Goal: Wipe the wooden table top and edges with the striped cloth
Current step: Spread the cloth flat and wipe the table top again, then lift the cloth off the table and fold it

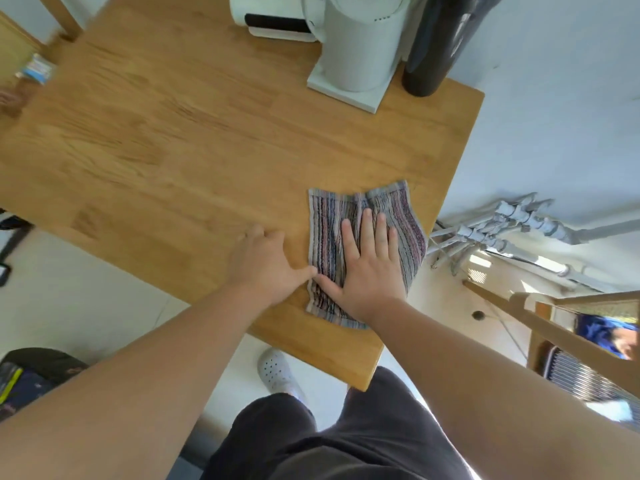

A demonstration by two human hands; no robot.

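The striped cloth lay flat on the wooden table, close to its right edge and not far from the near corner. The right hand pressed down on it with the palm flat and the fingers straight and slightly spread. The cloth's right side seemed to reach the table edge or just lap over it, though the wide lens made that hard to judge.

The left hand rested on the bare wood just beside the cloth, fingers relaxed and holding nothing. Its thumb tip touched the cloth's left border, next to the right thumb. The two hands lay side by side, meeting only at the thumbs.

Toward the far right corner stood a white kettle on a flat white base. A dark bottle stood just beside it on the right, and a white device sat at the far edge to its left. These three crowded that corner, well apart from the cloth, with open wood between.

Off the table to the right, a cluster of white pipes ran along the wall, and a wooden frame slanted below them. A white shoe showed on the pale floor under the near edge. A dark bag sat at lower left, and a small blurred packet lay off the far left side.
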